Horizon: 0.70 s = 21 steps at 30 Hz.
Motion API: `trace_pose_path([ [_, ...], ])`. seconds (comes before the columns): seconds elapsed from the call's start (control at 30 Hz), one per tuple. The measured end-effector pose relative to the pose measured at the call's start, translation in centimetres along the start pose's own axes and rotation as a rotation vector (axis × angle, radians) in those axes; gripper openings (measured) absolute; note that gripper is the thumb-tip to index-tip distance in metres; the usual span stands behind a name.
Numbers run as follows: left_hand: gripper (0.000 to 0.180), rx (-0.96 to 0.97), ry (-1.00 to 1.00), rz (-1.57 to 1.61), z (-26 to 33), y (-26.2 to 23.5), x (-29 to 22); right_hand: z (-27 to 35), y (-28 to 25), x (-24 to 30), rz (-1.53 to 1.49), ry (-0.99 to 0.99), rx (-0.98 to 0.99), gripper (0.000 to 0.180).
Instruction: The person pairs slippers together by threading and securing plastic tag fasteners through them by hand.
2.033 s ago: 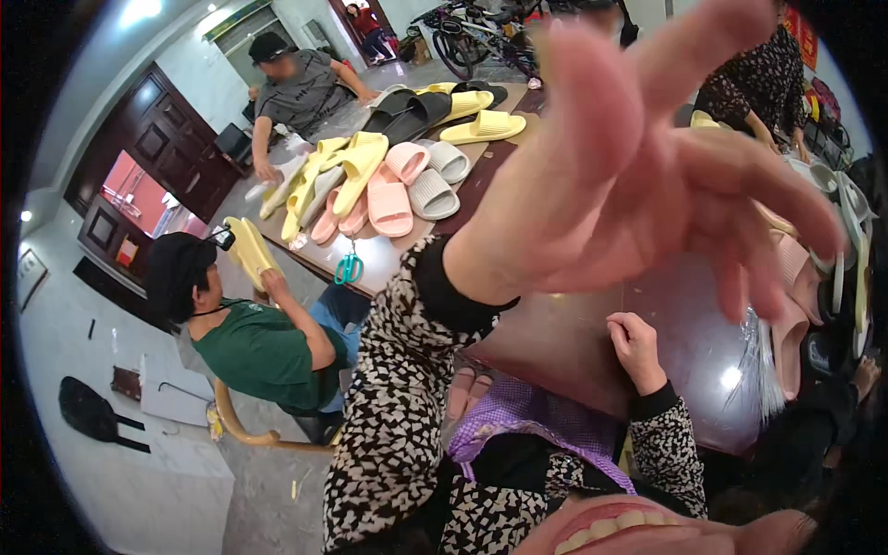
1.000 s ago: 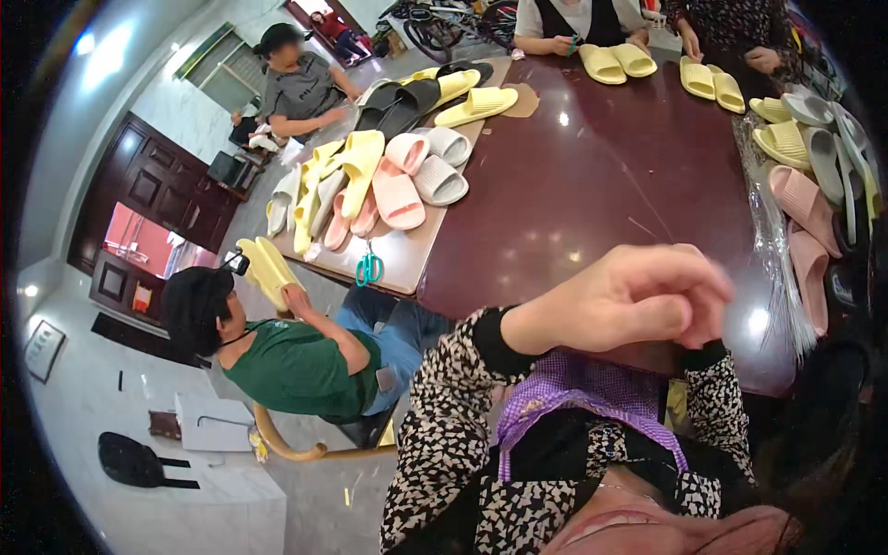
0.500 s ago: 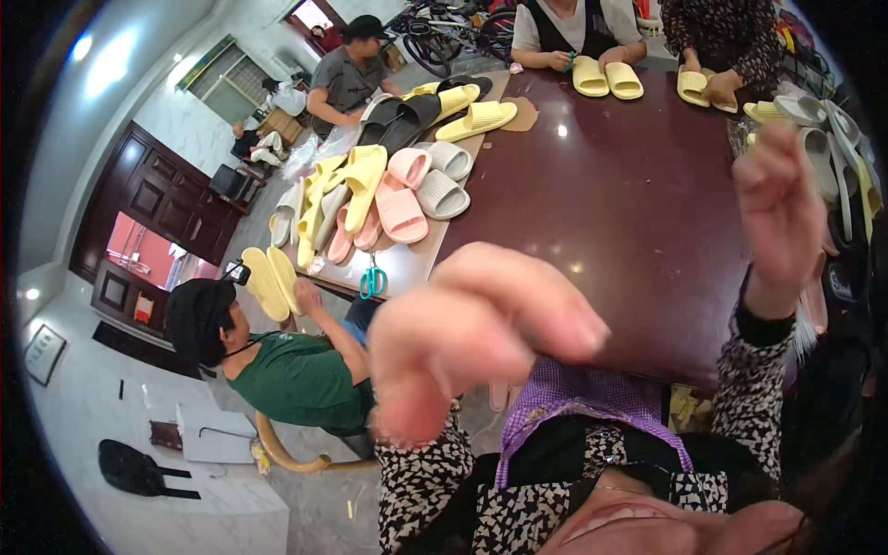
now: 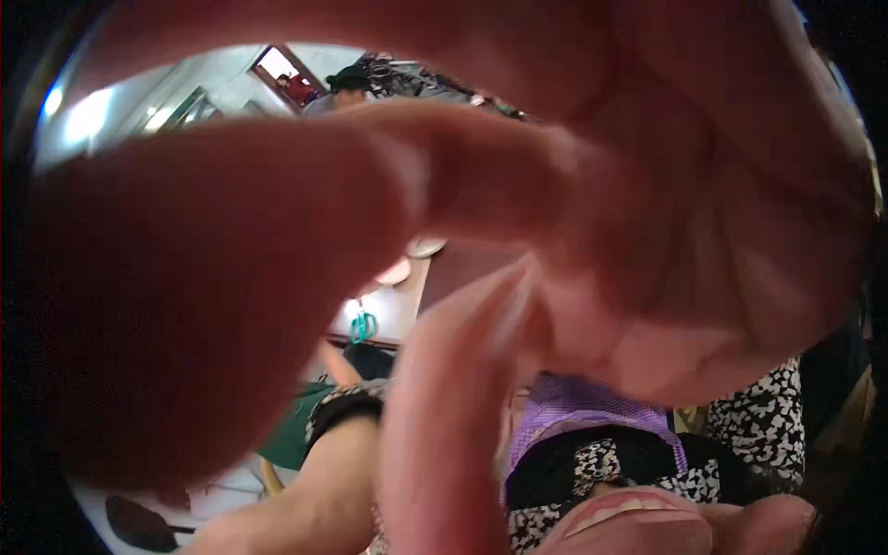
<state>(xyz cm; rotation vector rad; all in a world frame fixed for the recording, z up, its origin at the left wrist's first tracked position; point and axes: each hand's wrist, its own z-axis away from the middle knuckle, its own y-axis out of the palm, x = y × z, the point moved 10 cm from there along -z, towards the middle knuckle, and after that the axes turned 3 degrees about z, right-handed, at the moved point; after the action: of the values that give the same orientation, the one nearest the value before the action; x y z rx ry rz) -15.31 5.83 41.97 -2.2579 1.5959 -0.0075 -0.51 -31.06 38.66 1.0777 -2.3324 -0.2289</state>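
My right hand point(image 4: 684, 240) is very close to the camera and fills most of the head view. Its palm faces the camera and its blurred fingers spread apart toward the left, with gaps between them. I see nothing held in it. At the lower left my left forearm point(image 4: 324, 472) reaches out past the bottom edge, and the left hand itself is out of sight. Through a gap between fingers show teal-handled scissors point(image 4: 363, 324) on the table's pale covering point(image 4: 398, 310). Beside them, parts of a pink slipper point(image 4: 396, 271) and a grey slipper point(image 4: 426, 247) peek out.
A strip of dark red table point(image 4: 462, 273) shows beyond the pale covering. Part of a co-worker in green point(image 4: 287, 435) is at the left, near the table edge. Another person in a dark cap point(image 4: 350, 81) is farther back. Most of the room is hidden behind my hand.
My right hand has come from the right up against the camera, covering most of the view. My left hand has left the picture downward, leaving only the forearm.
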Motion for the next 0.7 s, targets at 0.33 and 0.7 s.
trace_pose_path([
  [0.33,0.03,0.158,0.214,-0.169,0.3,1.9,-1.5,1.7,2.7,-0.6,0.122,-0.097,-0.045,0.023],
  [0.7,0.031,0.149,0.362,-0.895,2.7,5.2,-2.2,1.7,1.9,-2.5,0.099,-0.163,-0.076,0.023],
])
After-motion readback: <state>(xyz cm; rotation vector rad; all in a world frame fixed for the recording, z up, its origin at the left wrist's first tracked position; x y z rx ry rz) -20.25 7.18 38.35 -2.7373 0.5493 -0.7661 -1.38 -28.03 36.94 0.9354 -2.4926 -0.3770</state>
